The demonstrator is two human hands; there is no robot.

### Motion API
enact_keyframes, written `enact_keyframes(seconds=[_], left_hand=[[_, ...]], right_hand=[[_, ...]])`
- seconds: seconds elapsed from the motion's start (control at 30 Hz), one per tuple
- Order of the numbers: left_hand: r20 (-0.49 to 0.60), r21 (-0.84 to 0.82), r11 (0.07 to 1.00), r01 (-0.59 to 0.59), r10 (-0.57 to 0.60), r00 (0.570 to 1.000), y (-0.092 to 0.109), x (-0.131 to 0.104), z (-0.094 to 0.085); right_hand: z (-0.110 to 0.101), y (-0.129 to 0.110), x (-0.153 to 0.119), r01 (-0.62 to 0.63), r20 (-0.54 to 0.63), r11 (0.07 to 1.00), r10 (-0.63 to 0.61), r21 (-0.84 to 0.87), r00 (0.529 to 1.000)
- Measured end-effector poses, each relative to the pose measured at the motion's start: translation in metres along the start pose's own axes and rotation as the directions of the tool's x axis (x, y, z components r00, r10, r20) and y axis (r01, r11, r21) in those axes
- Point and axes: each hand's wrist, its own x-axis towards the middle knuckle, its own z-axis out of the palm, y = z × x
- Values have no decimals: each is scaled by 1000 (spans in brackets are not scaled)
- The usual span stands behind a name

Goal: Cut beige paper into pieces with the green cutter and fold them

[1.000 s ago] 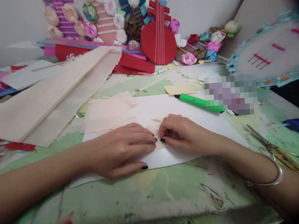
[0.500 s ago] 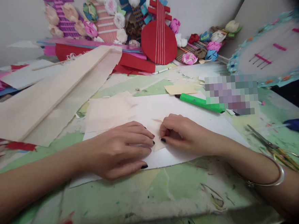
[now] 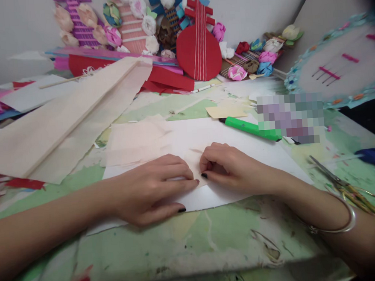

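Observation:
My left hand (image 3: 155, 187) lies low over a white sheet of paper (image 3: 193, 133), its index finger stretched out and the thumb apart. Its fingertip touches the edge of a small cream piece of thin paper (image 3: 194, 158). On the other side, my right hand (image 3: 232, 167) pinches that same piece between thumb and curled fingers; the pinched edge is hidden. Several cream paper pieces (image 3: 137, 137) are layered on the sheet just beyond my left hand.
A green marker (image 3: 252, 129) lies across the sheet's far right. Scissors (image 3: 336, 181) are by my right forearm. Long cream paper (image 3: 76, 118) spreads at left. A red lute-shaped craft (image 3: 199, 54) leans at the back among paper flowers. A flower-edged panel (image 3: 339, 67) stands right.
My left index finger has extended slightly to the right over the small paper piece, while the other fingers have drawn back. My right hand keeps its pinch, nearly unmoved.

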Motion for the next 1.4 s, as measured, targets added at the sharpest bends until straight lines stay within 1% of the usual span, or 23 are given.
enact_keyframes(seconds=[0.17,0.27,0.57,0.7,0.97,1.17,1.4], left_hand=[[24,-65,998,25,-23,999,-2,0,-2],[15,-83,996,20,-19,1000,-2,0,-3],[15,-65,998,-19,20,1000,1,2,-6],[11,-65,998,-11,12,1000,2,2,-5],[52,-64,998,-10,13,999,3,3,-4],[95,-74,997,15,-8,995,2,3,-6],[110,-80,997,9,-1,994,2,1,-7]], right_hand=[[0,0,0,8,4,1000,-8,-1,1000],[1,0,1,11,0,1000,-11,-2,1000],[0,0,0,10,5,1000,-10,-2,1000],[0,1,1,9,7,1000,-9,-3,1000],[0,1,0,8,15,1000,-8,-8,1000],[0,1,0,9,25,1000,-9,-14,1000],[0,1,0,14,26,1000,-14,-12,1000]])
